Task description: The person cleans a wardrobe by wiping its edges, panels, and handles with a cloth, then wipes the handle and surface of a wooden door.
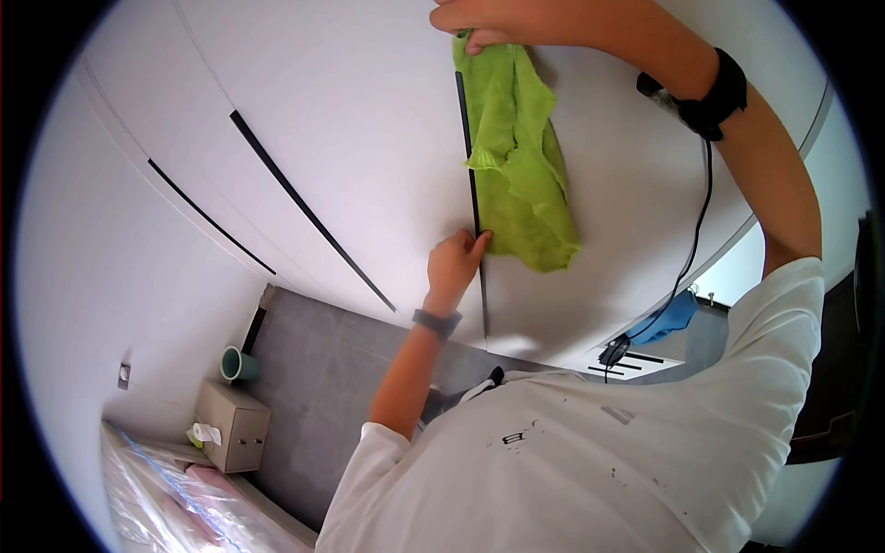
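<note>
A green cloth (521, 175) hangs against the white wardrobe door (369, 120), beside a long black handle strip (472, 184). My right hand (479, 23) pinches the cloth's upper corner at the top of the view. Lower down, my left hand (456, 267) has its fingers closed on the cloth's lower left edge, right at the black strip. The cloth is creased, with a fold across its middle. Both wrists wear black bands; a dark cable runs down from the right one.
More black handle strips (313, 212) line the doors at left. Below stand a small bedside cabinet (235, 429) with a paper roll, a teal bin (238, 364) and a plastic-covered bed (166, 488). A blue cloth (668, 316) hangs at right. The floor (313, 387) is grey.
</note>
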`<state>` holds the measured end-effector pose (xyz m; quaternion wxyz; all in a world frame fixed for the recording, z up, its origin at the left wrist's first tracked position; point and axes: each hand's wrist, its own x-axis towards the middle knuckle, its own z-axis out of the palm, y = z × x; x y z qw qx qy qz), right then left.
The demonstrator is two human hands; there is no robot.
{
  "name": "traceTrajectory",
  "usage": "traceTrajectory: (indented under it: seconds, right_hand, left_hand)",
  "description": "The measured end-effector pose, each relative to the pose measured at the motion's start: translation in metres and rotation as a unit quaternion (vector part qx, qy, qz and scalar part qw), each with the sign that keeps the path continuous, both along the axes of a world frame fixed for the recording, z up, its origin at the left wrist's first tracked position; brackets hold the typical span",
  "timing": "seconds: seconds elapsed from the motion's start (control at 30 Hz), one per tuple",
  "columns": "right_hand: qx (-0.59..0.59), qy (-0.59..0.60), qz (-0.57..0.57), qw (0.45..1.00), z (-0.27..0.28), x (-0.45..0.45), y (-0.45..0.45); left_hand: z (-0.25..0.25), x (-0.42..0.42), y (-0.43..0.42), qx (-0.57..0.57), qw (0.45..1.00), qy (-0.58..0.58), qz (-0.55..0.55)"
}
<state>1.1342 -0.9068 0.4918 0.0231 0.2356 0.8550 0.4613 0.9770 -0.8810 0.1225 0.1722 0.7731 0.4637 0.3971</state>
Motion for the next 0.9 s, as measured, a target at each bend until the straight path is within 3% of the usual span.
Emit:
traceTrajectory:
  seconds: [0.13,0.2,0.4,0.53,0.9]
  right_hand:
    - [-0.007,0.022,-0.026,0.999,-0.012,-0.002,-0.001]
    - [0.021,0.028,-0.001,0.999,-0.015,-0.001,0.000]
    - [-0.005,0.061,-0.023,0.998,-0.023,-0.005,0.004]
    - [-0.002,0.052,-0.009,0.999,-0.024,-0.006,0.001]
    - [-0.033,-0.012,-0.001,0.999,-0.017,-0.008,-0.004]
  left_hand:
    - [-0.022,0.005,-0.002,-0.037,0.999,0.004,0.002]
    - [-0.028,0.009,-0.003,-0.024,0.999,-0.044,0.013]
    - [-0.041,0.015,-0.001,0.031,0.999,-0.002,0.015]
    - [-0.040,0.017,0.001,0.032,0.998,0.056,0.015]
    - [-0.049,0.020,-0.002,0.019,0.999,0.031,0.004]
